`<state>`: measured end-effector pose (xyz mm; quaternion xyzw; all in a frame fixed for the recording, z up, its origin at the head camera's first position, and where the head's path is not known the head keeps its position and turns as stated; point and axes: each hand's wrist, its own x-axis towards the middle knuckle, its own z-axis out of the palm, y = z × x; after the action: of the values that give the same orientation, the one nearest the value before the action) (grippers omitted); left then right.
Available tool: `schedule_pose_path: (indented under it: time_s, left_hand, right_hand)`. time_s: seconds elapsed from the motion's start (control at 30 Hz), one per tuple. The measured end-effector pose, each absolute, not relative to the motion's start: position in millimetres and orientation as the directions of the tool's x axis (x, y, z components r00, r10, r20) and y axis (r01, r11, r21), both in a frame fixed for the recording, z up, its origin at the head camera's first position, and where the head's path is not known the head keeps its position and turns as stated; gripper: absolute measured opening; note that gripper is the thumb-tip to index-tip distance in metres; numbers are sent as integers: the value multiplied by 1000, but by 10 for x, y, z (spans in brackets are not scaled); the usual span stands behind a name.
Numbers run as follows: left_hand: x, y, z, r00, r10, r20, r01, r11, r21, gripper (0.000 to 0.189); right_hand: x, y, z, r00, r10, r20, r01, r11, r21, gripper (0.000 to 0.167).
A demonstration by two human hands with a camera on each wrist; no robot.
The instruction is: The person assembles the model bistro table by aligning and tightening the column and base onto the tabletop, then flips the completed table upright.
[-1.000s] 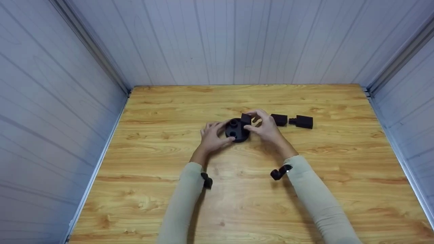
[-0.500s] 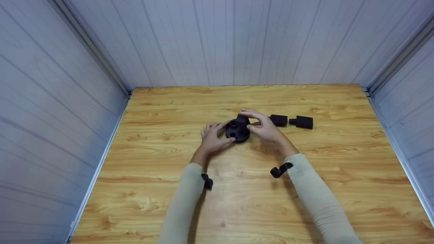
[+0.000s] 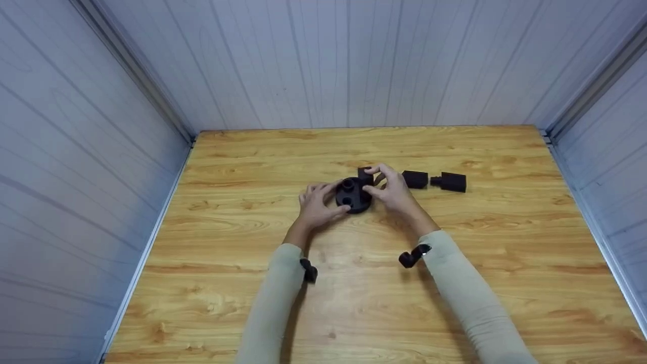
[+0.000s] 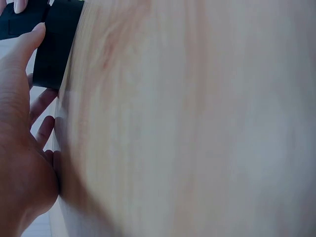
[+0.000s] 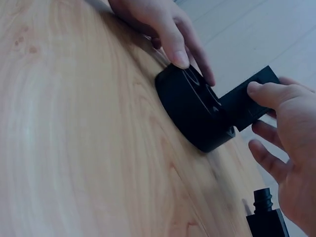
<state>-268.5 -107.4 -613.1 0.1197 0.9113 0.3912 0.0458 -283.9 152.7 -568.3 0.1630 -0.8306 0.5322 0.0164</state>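
Observation:
A round black base [image 3: 359, 206] with round holes in its top lies on the wooden table. My left hand [image 3: 316, 205] grips its left side between thumb and fingers; in the left wrist view the thumb presses against the black base [image 4: 58, 47]. A black rectangular block [image 3: 364, 175] stands upright on the right part of the base. With thumb and fingertips my right hand [image 3: 397, 191] pinches this block, and the right wrist view has the block [image 5: 239, 109] rising from the base's top face. Its lower end is hidden.
To the right of my right hand lies a black block [image 3: 416, 179]. Beside it, another black block [image 3: 452, 182] has a narrow stud pointing left. The right wrist view shows a block with a threaded stud [image 5: 263, 200]. Pale panel walls [image 3: 323, 65] enclose the table.
My right fingers have swung over the block and back, and the block has turned on the base. The left hand and the base have stayed in place.

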Motion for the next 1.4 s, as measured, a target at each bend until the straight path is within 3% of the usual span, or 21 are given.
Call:
schedule_pose_path:
  time_s: [0.13, 0.37, 0.57, 0.87, 1.23, 1.4]
  left_hand:
    - [-2689, -1069, -6133, -967, 256, 7, 181, 664, 725, 81]
    - [-2692, -1052, -6132, -966, 259, 8, 184, 666, 722, 81]
    - [-2686, -1046, -6117, -965, 262, -4, 179, 672, 718, 80]
    - [-2698, -1045, -6125, -965, 260, 12, 190, 671, 717, 80]
    - [-2698, -1053, -6124, -964, 265, 17, 195, 662, 724, 80]
    - [-2693, -1054, -6110, -964, 265, 17, 193, 656, 730, 80]
  right_hand:
    - [-2835, 1512, -5716, -954, -222, 200, -273, 373, -887, 42]
    - [-2830, 1573, -5689, -939, -282, 198, -293, 350, -890, 70]
    - [-2847, 1637, -5592, -912, -350, 211, -315, 272, -909, 58]
    - [-2859, 1674, -5637, -895, -412, 172, -303, 279, -911, 53]
    - [-2849, 1656, -5679, -923, -314, 222, -327, 336, -883, 40]
    - [-2846, 1639, -5725, -934, -258, 246, -329, 357, -874, 42]
